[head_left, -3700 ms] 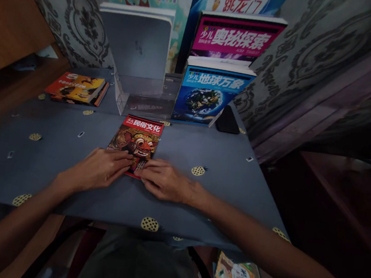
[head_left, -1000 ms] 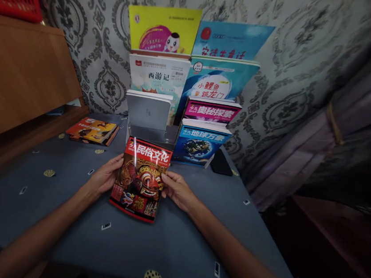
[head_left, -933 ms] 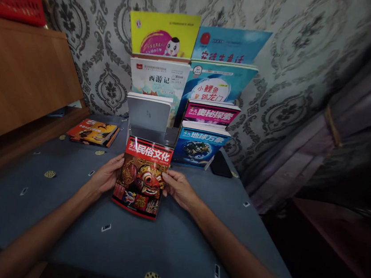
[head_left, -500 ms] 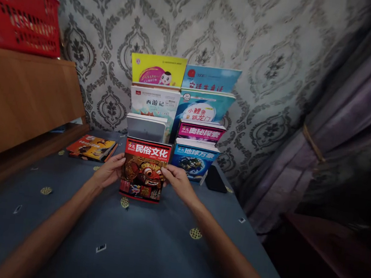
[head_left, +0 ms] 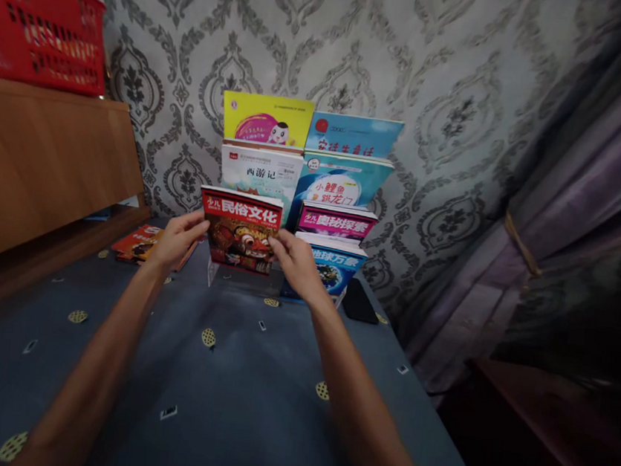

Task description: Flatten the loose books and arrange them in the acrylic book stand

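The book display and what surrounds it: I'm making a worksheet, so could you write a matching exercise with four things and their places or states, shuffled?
Things
1. red basket
2. mask-cover book
3. black flat object
4. yellow book

Places or states
A. lying on the tablecloth
B. upright, beside a light-blue book
C. on the wooden cabinet
D. held between left hand and right hand

Pairs: 1-C; 2-D; 3-A; 4-B

The room is a bit dim. The dark purple cloth curtain [head_left: 465,303] on the right fades to black. The blue-gray patterned tablecloth [head_left: 248,390] has soft shadows. The near arms look blurry, and the sides look stretched.
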